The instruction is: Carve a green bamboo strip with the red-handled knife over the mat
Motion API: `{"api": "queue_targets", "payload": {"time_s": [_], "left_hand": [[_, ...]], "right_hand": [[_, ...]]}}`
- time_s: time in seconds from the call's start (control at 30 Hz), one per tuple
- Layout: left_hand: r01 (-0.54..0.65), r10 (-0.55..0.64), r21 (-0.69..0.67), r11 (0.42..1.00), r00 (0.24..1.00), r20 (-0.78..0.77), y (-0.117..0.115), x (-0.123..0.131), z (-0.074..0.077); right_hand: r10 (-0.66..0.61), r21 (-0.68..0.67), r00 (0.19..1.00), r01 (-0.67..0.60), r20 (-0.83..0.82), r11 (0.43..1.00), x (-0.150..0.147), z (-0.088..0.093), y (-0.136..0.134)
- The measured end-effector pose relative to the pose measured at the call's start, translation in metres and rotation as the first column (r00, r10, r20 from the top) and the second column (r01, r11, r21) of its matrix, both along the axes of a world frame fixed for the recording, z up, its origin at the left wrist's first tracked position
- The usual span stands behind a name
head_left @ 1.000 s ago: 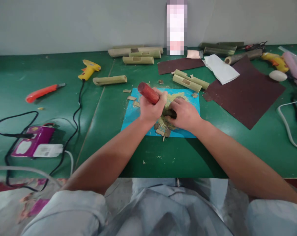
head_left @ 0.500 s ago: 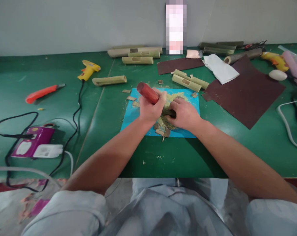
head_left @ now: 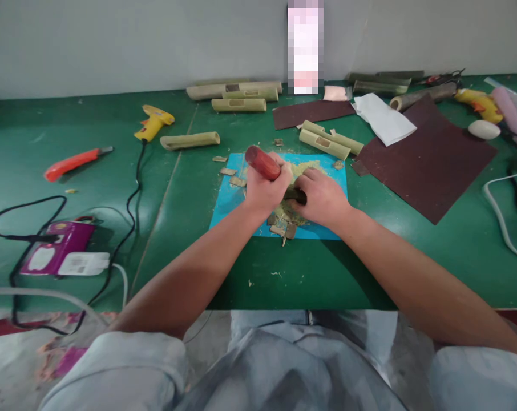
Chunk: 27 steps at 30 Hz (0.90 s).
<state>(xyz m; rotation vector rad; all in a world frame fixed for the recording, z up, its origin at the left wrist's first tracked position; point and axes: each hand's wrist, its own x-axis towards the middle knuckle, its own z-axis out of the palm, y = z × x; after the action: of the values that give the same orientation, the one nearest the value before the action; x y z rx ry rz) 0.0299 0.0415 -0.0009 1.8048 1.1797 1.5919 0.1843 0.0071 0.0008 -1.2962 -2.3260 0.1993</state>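
Observation:
My left hand (head_left: 265, 185) is closed round the thick red handle (head_left: 262, 163) of a tool whose working end is hidden behind my fingers. Close beside it, my right hand (head_left: 320, 194) grips a short dark green bamboo tube (head_left: 296, 196), partly covered by my fingers. Both hands are over a blue sheet (head_left: 230, 208) strewn with pale bamboo shavings (head_left: 303, 168). Cut bamboo chips (head_left: 290, 230) lie on the sheet just below my hands, and others lie along its left side.
Bamboo tubes with cut openings (head_left: 324, 144) lie behind the sheet. Brown sandpaper-like sheets (head_left: 429, 165) and white paper (head_left: 384, 120) are to the right. Leftward are a yellow glue gun (head_left: 154, 123), a red utility knife (head_left: 72, 165) and a purple power strip (head_left: 57, 245) with cords.
My left hand and the red handle have shifted slightly right and down, with the handle tilted a little differently. My right hand stays in nearly the same place on the bamboo tube.

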Motion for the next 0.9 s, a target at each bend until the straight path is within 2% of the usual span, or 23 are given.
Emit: {"api": "queue_targets", "payload": {"time_s": [0.27, 0.43, 0.67, 0.9], "left_hand": [[-0.018, 0.019, -0.011, 1.0, 0.996, 0.082, 0.002, 0.005, 0.001], [-0.061, 0.075, -0.106, 0.993, 0.989, 0.13, 0.001, 0.003, -0.004], [0.032, -0.004, -0.076, 0.997, 0.942, 0.337, 0.001, 0.003, 0.004], [0.055, -0.053, -0.004, 0.998, 0.969, 0.241, -0.004, -0.011, 0.006]], "right_hand": [[0.025, -0.017, 1.0, -0.025, -0.008, 1.0, -0.004, -0.003, 0.002], [0.02, -0.08, 1.0, -0.021, -0.011, 0.997, -0.003, -0.002, 0.003], [0.02, -0.011, 0.998, -0.02, 0.053, 1.0, -0.002, 0.003, -0.002], [-0.017, 0.068, 0.986, 0.006, 0.165, 0.998, 0.002, 0.01, -0.008]]}}
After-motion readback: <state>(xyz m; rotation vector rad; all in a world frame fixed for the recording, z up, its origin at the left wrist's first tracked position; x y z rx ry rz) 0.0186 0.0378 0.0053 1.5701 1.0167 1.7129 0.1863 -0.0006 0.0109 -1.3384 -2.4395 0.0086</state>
